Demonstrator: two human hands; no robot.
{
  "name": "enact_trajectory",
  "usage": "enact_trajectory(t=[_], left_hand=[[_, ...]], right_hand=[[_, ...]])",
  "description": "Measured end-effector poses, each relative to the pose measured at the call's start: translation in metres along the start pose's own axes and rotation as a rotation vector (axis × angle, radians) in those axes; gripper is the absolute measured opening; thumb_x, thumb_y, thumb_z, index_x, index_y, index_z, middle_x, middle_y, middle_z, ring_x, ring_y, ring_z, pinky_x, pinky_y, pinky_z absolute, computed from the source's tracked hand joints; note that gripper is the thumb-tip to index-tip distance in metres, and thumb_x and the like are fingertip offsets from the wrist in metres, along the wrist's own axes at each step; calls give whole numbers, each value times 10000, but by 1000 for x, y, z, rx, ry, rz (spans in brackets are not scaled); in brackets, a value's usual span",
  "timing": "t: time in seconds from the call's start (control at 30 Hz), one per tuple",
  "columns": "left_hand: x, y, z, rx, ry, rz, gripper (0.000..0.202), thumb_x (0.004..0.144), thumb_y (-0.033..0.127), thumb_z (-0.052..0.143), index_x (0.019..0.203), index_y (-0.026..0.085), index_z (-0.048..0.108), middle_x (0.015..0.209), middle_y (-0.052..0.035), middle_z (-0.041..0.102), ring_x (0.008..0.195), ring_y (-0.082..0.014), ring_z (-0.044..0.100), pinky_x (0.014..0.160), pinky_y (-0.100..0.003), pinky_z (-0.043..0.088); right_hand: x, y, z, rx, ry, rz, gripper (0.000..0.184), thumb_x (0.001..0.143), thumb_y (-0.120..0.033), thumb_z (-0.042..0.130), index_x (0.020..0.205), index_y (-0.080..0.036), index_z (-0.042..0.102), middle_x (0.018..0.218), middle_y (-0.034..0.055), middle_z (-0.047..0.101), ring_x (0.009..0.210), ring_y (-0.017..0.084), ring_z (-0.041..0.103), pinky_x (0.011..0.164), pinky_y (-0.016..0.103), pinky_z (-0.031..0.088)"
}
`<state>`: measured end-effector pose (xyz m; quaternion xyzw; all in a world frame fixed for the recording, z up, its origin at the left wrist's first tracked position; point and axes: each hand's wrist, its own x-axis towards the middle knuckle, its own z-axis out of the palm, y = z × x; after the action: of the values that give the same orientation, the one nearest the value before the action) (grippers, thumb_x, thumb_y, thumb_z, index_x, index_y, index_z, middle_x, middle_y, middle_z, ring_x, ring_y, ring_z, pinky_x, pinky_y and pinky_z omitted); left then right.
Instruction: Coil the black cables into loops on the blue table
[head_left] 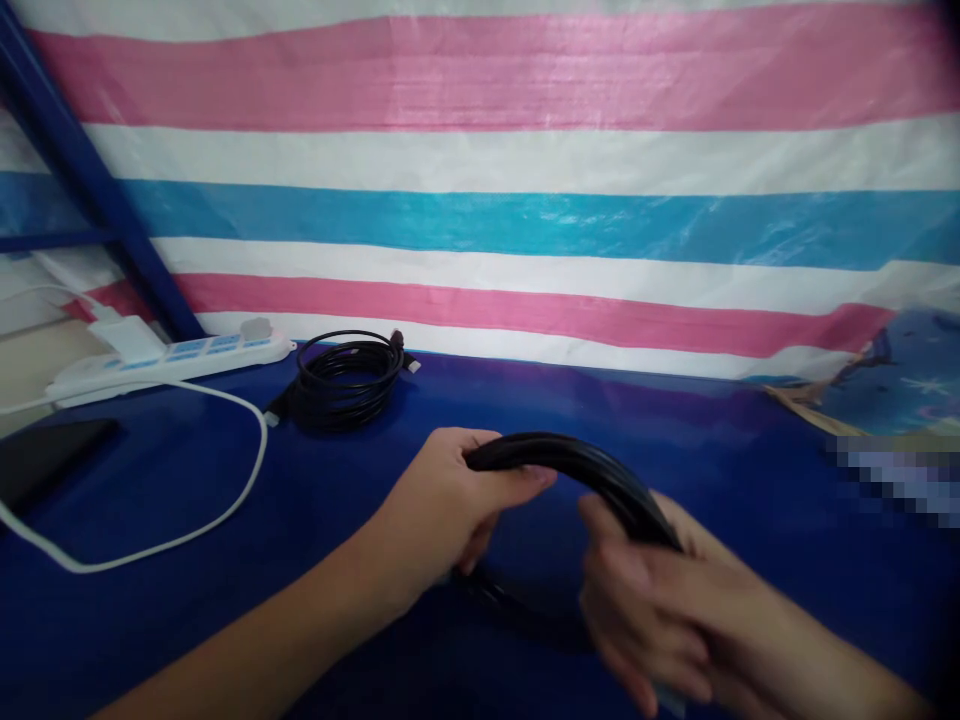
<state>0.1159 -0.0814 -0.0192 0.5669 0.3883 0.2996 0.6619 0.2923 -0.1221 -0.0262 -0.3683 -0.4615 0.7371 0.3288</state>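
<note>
A coil of black cable (577,466) stands on edge over the blue table (315,520), held between both hands. My left hand (442,505) grips the coil's upper left arc, thumb laid along the top. On the right side of the coil, my right hand (645,590) is blurred, its fingers wrapped around the bundle. The coil's lower part shows dimly between the hands and the table.
A second coiled black cable (346,382) lies at the back left. A white power strip (169,360) with a plugged adapter sits beyond it; its white cord (225,500) loops across the table. A dark flat object (45,455) lies at the left edge. A striped tarp (495,180) hangs behind.
</note>
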Motion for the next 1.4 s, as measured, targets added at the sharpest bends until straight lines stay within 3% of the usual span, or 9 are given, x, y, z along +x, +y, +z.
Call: enact_trajectory(t=[0.13,0.23,0.37,0.47,0.57,0.67,0.83,1.07,1.4], left_hand=[[10,-10,-3,221,261,72,234,780,357,592,694,203,437,392,113,352,291,-51,332,333,-174,252],[20,-12,-4,524,290,166,213,854,381,498,982,211,483,576,68,541,390,-87,484,402,-196,369],[62,-3,-5,940,232,268,272,877,272,481,1131,189,527,976,-57,667,858,-186,633,757,-305,484],[107,6,1,1069,194,221,250,891,294,510,1079,149,586,996,-77,653,934,-210,613,833,-389,488],[144,14,12,1192,177,199,329,885,348,548,1143,145,565,1187,-99,569,1065,-226,561,906,-462,469],[162,26,17,1256,103,231,390,879,341,559,1223,161,521,1260,-109,525,1111,-248,537,918,-481,465],[160,33,19,1260,7,376,501,897,368,501,1353,182,408,1382,-134,443,1253,-281,431,999,-501,394],[140,-18,36,1243,12,450,606,914,552,296,1382,181,397,1523,-125,275,1413,-306,182,1102,-583,179],[131,-18,27,1153,237,632,408,971,387,248,1166,193,550,1356,-20,523,1352,-199,322,1121,-483,232]], right_hand=[[6,7,9,-37,94,13,517,771,-514,642,495,-192,347,343,-79,306,378,59,353,524,218,427],[15,-1,-5,-141,332,-53,522,816,-519,583,485,-197,339,374,-72,305,387,72,363,490,219,408],[30,-18,-49,-312,493,-64,485,838,-483,542,519,-213,296,415,-73,303,400,80,394,486,238,426],[40,-24,-87,-454,661,-134,228,778,-363,625,791,-195,472,573,-37,488,501,124,527,518,266,470],[44,-25,-117,-684,814,-211,498,708,-323,678,1129,-167,461,903,86,617,780,234,635,673,375,524],[40,-28,-136,-917,826,-286,612,681,-329,705,1224,-158,481,1276,170,525,1171,338,512,971,489,416],[28,-33,-147,-1106,766,-292,583,842,-482,537,1325,-164,455,1331,171,520,1218,335,498,993,518,408],[36,-16,-148,-1304,643,-290,584,895,-448,417,1390,-139,401,1443,140,428,1331,271,396,1115,479,292],[44,-3,-154,-1344,715,-326,597,896,-536,317,1337,-165,471,1417,128,463,1333,286,391,1126,523,253]])
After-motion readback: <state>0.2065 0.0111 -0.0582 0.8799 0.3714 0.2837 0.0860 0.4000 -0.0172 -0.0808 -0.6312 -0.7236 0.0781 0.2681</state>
